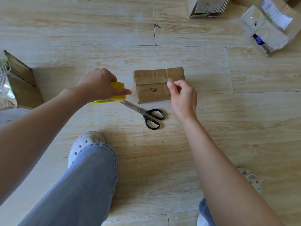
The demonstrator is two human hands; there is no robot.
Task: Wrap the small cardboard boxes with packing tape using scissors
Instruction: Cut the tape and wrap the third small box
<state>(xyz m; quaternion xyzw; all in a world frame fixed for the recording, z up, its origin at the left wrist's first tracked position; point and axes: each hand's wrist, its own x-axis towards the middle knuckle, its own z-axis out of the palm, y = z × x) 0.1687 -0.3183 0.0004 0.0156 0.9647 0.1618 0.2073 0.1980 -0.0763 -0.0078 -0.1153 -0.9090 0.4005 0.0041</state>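
Note:
A small brown cardboard box (154,82) lies on the wooden floor in the middle of the view. My left hand (99,84) grips a yellow roll of packing tape (117,93) just left of the box. A clear strip of tape stretches from the roll across the front of the box. My right hand (182,97) pinches the free end of that strip over the box's right part. Black-handled scissors (146,115) lie shut on the floor just in front of the box, blades pointing toward the tape roll.
A larger cardboard box (17,82) stands at the left edge. Two more taped boxes (208,7) (270,25) sit at the top right. My leg in jeans and a white shoe (84,144) are below the scissors; another shoe (250,178) is at the right.

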